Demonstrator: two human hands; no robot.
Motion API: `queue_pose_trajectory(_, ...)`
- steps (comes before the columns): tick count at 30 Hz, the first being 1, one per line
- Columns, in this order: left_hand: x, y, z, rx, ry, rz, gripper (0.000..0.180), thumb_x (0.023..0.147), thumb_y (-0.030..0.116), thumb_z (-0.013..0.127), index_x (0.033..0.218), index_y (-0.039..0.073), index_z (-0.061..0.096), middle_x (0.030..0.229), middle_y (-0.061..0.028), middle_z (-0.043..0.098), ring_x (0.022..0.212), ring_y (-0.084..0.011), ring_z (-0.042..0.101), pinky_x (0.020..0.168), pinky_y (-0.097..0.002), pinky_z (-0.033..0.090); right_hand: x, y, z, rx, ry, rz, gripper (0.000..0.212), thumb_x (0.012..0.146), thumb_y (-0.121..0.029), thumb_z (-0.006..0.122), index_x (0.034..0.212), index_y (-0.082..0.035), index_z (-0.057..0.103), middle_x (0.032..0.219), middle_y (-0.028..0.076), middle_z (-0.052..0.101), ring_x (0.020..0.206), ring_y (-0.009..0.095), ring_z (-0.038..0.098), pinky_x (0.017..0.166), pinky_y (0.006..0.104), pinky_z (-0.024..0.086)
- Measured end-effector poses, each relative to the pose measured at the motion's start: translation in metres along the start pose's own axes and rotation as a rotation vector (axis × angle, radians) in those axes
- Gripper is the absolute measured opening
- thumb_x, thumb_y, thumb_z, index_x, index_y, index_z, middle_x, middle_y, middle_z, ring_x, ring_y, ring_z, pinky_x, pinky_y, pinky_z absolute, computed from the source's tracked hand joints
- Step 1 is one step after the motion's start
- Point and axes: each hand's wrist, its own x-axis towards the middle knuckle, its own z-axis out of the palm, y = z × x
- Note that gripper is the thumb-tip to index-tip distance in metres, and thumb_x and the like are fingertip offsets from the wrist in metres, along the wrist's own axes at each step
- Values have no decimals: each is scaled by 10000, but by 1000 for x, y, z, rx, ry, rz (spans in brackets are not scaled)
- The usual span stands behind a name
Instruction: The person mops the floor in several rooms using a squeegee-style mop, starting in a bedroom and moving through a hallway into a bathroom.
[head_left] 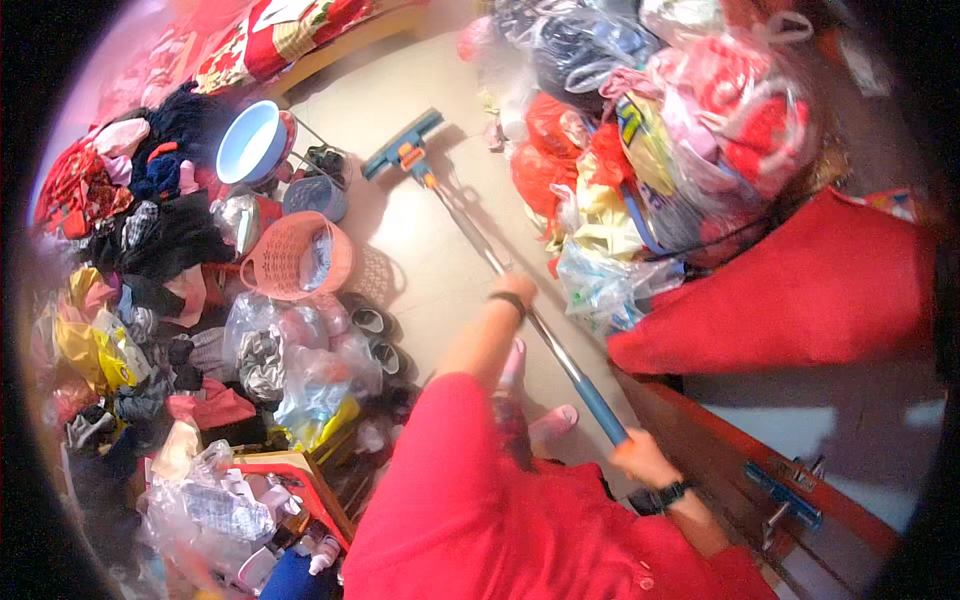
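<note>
seems to be cleaning the pale tiled floor, left of the stuffed bags, with a long mop slanting from near right to far left; probably calls next for a steady stroke clear of the coral basket on the left. shows a shiny silver pole and flat teal head; held with fingers curled round by the left hand midway and the right hand nearest.

Basket, dark shoes on floor
</note>
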Motion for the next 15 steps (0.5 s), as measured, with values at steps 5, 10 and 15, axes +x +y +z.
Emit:
queue_pose_trajectory(5, 37, -60, -81, 149, 203, -125, 165, 782, 246, 606, 893, 143, 672, 975, -31, 615, 973, -203, 571, 723, -372, 497, 125, -69, 29, -207, -35, -108, 124, 699, -79, 593, 715, -59, 472, 543, 0, 450, 375, 102, 434, 343, 249, 341)
queue_pose_trajectory(10, 19, -89, -75, 73, 167, -102, 135, 795, 166, 576, 904, 165, 656, 998, -6, 580, 1089, -173, 483, 776, -363, 510, 129, -96, 90, -244, 38, -86, 149, 711, -82, 587, 806, -27, 486, 557, 19, 462, 378, 109, 446, 331, 258, 346)
queue_pose_trajectory(15, 32, -94, 2, -234, 427, 91, 205, 687, 138, 653, 886, 189, 651, 1000, 3, 576, 1110, -205, 466, 828, -341, 483, 95, -75, 59, -435, -63, 11, 162, 713, -86, 571, 820, -35, 462, 567, 18, 461, 381, 109, 455, 325, 260, 348)
